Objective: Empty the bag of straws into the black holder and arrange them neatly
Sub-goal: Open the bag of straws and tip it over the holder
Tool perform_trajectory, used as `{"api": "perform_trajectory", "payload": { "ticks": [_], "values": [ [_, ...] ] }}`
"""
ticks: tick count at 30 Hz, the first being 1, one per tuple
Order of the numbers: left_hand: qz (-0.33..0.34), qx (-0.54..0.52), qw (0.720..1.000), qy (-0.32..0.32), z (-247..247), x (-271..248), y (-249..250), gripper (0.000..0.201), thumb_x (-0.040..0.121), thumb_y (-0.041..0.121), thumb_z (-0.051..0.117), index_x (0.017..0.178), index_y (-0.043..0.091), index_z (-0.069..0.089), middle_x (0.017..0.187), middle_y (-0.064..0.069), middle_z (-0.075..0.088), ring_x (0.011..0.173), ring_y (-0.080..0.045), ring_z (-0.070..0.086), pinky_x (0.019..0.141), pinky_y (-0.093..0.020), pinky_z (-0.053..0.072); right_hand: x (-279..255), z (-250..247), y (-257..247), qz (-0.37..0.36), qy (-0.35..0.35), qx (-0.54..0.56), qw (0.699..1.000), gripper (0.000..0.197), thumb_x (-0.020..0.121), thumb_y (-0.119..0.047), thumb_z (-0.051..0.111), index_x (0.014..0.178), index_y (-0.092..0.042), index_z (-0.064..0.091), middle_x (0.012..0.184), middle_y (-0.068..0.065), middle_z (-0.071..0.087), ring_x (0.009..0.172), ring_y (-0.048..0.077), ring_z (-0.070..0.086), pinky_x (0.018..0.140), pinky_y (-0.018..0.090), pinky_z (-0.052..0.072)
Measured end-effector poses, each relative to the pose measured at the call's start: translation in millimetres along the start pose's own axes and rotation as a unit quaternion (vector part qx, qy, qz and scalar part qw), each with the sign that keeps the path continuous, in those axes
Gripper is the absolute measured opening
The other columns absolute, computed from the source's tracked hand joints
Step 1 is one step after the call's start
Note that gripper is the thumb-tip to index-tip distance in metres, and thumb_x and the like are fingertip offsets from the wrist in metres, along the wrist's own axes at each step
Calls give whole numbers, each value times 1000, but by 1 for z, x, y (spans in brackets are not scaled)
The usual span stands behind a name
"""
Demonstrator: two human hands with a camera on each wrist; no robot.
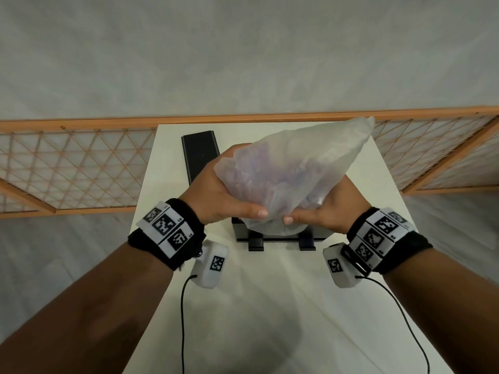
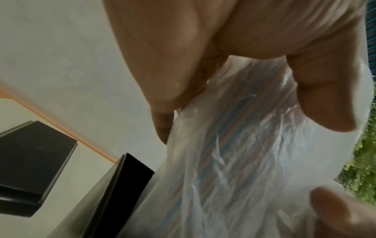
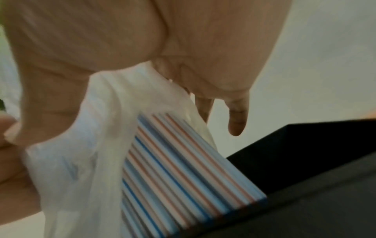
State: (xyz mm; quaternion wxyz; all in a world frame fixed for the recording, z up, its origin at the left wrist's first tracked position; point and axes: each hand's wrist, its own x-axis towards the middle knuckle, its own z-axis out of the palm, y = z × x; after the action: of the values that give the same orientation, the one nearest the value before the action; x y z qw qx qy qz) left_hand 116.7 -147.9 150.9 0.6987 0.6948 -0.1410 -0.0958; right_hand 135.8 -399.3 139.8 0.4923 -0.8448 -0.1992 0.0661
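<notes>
A translucent plastic bag (image 1: 294, 168) of striped straws is tilted mouth-down over the black holder (image 1: 280, 234), whose front edge shows below the bag. My left hand (image 1: 229, 193) grips the bag's left side, thumb near the mouth. My right hand (image 1: 326, 211) pinches the bag's lower right part near the mouth. In the right wrist view, blue, white and red striped straws (image 3: 183, 169) slide out of the bag (image 3: 97, 145) into the dark holder (image 3: 315, 185). The left wrist view shows the bag (image 2: 234, 161) with straws dimly inside, beside the holder's wall (image 2: 122, 193).
The holder's black lid (image 1: 201, 155) lies flat on the white table (image 1: 270, 306) behind and left of the holder; it shows as the lid (image 2: 34, 161) in the left wrist view. A wooden lattice screen (image 1: 81, 163) stands beyond the table's far edge.
</notes>
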Motion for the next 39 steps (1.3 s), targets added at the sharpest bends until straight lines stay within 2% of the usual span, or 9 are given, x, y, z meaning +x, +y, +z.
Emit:
{"api": "perform_trajectory", "payload": {
  "ticks": [7,12,16,20,23,29,34,37,39],
  "values": [
    [-1,-2,999,43,-9,-3,5,67,50,19,94,107,14,59,102,-1,65,97,-23,67,76,-38,58,-2,-27,-14,-37,30,72,996,80,61,-38,92,128,-13,57,119,-4,70,114,13,66,93,39,56],
    [-3,-29,998,50,-7,-5,8,76,45,31,101,103,14,55,97,1,65,91,-20,67,71,-36,57,6,-28,-18,-67,88,60,992,23,83,-23,79,104,-16,72,100,0,76,95,18,73,84,45,59],
    [-18,-50,997,54,-2,-7,13,98,45,44,100,128,23,53,117,6,64,109,-21,67,83,-38,57,13,-26,-21,-82,97,22,992,5,90,-18,69,91,-17,74,89,2,75,83,19,71,76,38,58],
    [-23,-37,997,67,-4,-5,7,94,52,23,99,135,19,55,130,-9,63,120,-29,64,93,-50,57,19,-25,-24,-110,127,9,986,8,92,-11,65,90,-14,73,87,-1,73,84,13,68,78,28,52],
    [-59,-1,998,34,-6,-2,-1,82,66,-3,91,137,7,53,130,-15,66,121,-29,65,99,-54,55,22,-23,-28,-124,126,-4,984,10,93,-7,62,88,-4,71,85,10,71,82,24,67,76,39,55],
    [-95,12,994,57,-5,-4,-9,70,67,3,84,132,4,58,123,-13,71,116,-27,68,100,-54,54,24,-16,-29,-94,89,-34,991,15,89,-22,68,94,-9,72,94,4,72,93,20,68,87,41,54],
    [-107,-44,992,58,-12,-5,-6,96,59,6,94,142,5,47,134,-18,64,125,-31,62,99,-52,54,22,-19,-40,-84,118,-54,988,7,91,-12,70,86,-15,67,82,-12,64,80,-3,61,75,10,43],
    [-117,-57,991,38,-4,-9,-6,73,71,-12,82,137,1,54,127,-20,68,118,-31,67,87,-42,59,20,-13,-41,-51,34,-24,998,29,81,-28,80,104,-14,67,98,-8,70,95,-1,66,87,22,51],
    [-121,-55,990,40,4,-8,-13,63,75,-17,75,133,-2,57,126,-23,68,118,-35,67,90,-49,57,22,-10,-39,-26,-18,-6,999,57,72,-44,84,117,-15,65,111,-4,72,106,9,68,94,36,53]
  ]
}}
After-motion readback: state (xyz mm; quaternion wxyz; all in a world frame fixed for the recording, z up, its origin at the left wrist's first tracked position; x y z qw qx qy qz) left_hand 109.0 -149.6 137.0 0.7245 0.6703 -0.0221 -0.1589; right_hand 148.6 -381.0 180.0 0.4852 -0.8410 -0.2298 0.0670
